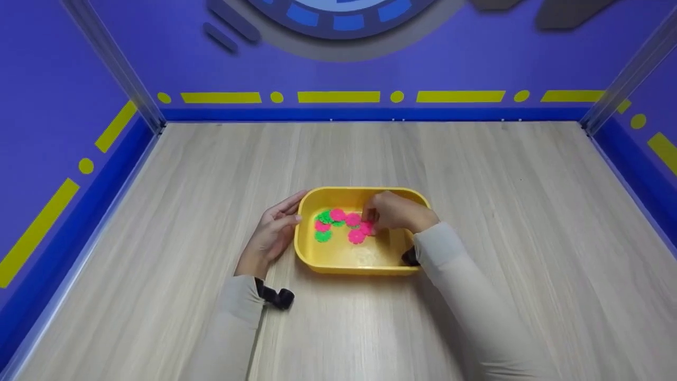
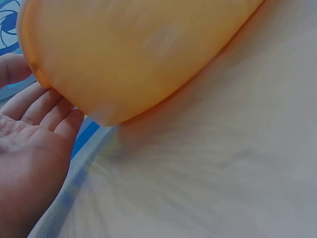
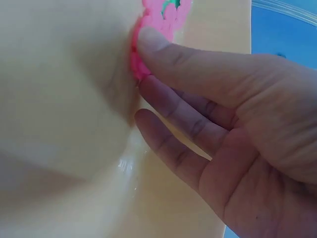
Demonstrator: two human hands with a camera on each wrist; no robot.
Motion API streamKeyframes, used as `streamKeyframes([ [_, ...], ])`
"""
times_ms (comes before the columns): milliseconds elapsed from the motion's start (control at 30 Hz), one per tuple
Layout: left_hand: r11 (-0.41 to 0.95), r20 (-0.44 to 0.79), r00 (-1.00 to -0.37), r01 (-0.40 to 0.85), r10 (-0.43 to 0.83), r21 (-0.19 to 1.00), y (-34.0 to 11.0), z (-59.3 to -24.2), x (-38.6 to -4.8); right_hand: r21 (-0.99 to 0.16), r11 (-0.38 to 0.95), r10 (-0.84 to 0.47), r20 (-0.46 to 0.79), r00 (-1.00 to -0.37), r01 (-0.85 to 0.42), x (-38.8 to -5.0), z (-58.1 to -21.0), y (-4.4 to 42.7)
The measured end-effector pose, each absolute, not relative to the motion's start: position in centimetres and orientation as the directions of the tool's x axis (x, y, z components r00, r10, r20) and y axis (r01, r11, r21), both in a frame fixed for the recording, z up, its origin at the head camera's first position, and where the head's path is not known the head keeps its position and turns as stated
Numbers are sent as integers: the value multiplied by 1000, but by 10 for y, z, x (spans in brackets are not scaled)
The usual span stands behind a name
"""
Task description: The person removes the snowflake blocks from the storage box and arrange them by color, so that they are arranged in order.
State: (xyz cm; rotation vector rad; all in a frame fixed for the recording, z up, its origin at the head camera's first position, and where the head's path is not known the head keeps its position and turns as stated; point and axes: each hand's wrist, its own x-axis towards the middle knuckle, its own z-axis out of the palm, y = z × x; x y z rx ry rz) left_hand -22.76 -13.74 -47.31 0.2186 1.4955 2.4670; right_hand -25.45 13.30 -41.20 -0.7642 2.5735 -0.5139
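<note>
A yellow plastic tub [image 1: 365,267] stands on the table, with several pink and green flower-shaped discs lying flat inside. My left hand [image 1: 272,233] holds the tub's left end, thumb at the rim and fingers against the outer wall. In the left wrist view, the left hand [image 2: 37,134] supports the orange-looking tub wall [image 2: 138,54]. My right hand [image 1: 396,211] reaches down into the tub. The right wrist view shows the right hand [image 3: 218,114] pinching a pink disc [image 3: 141,62], thumb on its face; the index fingertip is hidden. Beside it lie green discs [image 1: 323,236] and pink discs [image 1: 337,214].
Around the tub is a pale wood-grain table [image 1: 211,174]. Blue walls [image 1: 370,74] with yellow markings enclose its back and sides. A black wrist camera [image 1: 283,299] juts from the left sleeve, and another dark one [image 1: 410,257] hangs over the tub's right end.
</note>
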Motion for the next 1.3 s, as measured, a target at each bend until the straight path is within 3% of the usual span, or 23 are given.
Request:
streamKeyframes([
  [300, -430, 0, -957, -131, 292, 893, -139, -473, -227, -459, 737, -632, -206, -747, -496, -254, -412, 136],
  [900, -424, -3, -967, -116, 256, 898, -140, -472, -227, -479, 713, -651, -180, -738, -512, -251, -402, 139],
  [1300, -435, -9, -963, -131, 270, 891, -141, -473, -226, -491, 747, -608, -233, -759, -448, -247, -389, 144],
])
